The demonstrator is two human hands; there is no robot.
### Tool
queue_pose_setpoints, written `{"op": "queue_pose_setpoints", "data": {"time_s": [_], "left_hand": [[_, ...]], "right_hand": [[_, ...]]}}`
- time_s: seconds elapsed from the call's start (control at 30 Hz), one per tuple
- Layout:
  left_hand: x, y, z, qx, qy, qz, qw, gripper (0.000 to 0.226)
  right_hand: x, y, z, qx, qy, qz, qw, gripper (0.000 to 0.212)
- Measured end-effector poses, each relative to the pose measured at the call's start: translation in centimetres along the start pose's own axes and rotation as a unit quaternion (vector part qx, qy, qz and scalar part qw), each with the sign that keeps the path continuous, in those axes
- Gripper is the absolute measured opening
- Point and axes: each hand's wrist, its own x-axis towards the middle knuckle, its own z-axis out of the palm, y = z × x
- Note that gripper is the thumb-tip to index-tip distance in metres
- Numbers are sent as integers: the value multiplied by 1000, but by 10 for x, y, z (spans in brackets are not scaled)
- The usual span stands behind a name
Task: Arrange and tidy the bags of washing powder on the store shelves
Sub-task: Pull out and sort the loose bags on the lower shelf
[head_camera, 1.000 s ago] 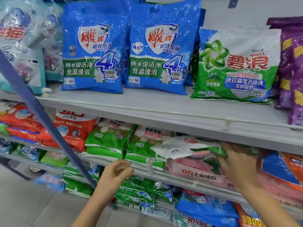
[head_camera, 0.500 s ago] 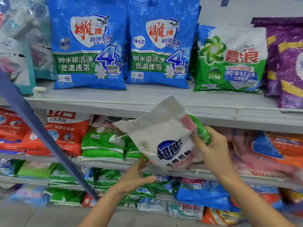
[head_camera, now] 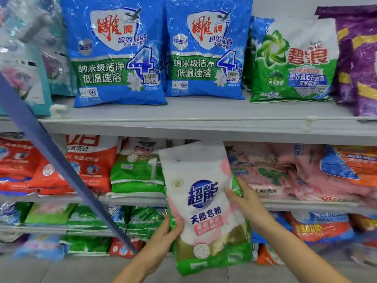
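Noted in my view: blue bar (head_camera: 61,162), slanting from high at the left edge down toward centre, in front of everything it crosses; floor (head_camera: 71,270) at bottom, grey tiles, blurred; wall (head_camera: 285,7) top right, pale grey, plain; rail (head_camera: 183,119), thin and white, running level across the frame; right clip (head_camera: 308,124) on it, left clip (head_camera: 58,109) near its left end; teal box (head_camera: 44,88) far left, upright, beside that clip, print unreadable to me; above it clear-wrapped packs (head_camera: 26,21), blurred.

Shop: tiered shelves (head_camera: 204,127) stacked with price-stickered detergent bags (head_camera: 114,58).
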Motion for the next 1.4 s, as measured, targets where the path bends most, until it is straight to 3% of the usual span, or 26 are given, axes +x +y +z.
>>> {"op": "queue_pose_setpoints", "data": {"time_s": [0.07,0.17,0.27,0.33,0.4,0.43,0.53,0.6,0.7,0.83,0.9,1.0,1.07,1.17,1.23,1.3,1.4], "left_hand": [[4,-4,-8,-24,21,-51,998,89],[21,12,-20,-40,26,-60,997,80],[49,51,-28,-29,39,-27,998,80],[72,85,-29,-38,47,7,998,65],[91,111,-26,-27,103,52,993,57],[98,118,-24,34,142,67,987,59],[100,109,-17,287,171,85,939,66],[96,95,-9,371,167,124,905,64],[100,92,-4,387,207,177,881,59],[116,111,-5,406,221,222,858,42],[122,113,-8,470,218,198,832,41],[123,106,-10,548,230,153,790,50],[122,107,-6,571,244,195,759,50],[126,110,3,602,235,265,715,32],[126,111,7,640,212,262,691,39],[124,109,6,663,189,254,679,57],[119,107,2,661,169,235,692,76]], "right_hand": [[7,12,9,48,0,42,998,26],[31,3,15,60,1,76,995,15],[73,-17,15,50,4,108,993,17],[103,-36,9,48,39,131,989,28],[124,-46,1,76,42,124,988,23],[127,-46,-1,56,23,114,992,24],[118,-27,7,-140,-37,92,985,54],[103,-12,20,-160,-18,57,985,60],[108,-5,28,-173,42,15,984,44],[130,-10,25,-228,100,25,968,20],[131,-3,26,-322,51,13,945,25],[125,16,30,-477,2,-9,879,48],[125,20,34,-511,24,-43,858,53],[121,23,41,-513,57,-114,849,55],[119,30,42,-516,59,-128,845,58],[122,33,41,-534,45,-123,835,62],[122,33,37,-557,22,-111,823,65]]}}
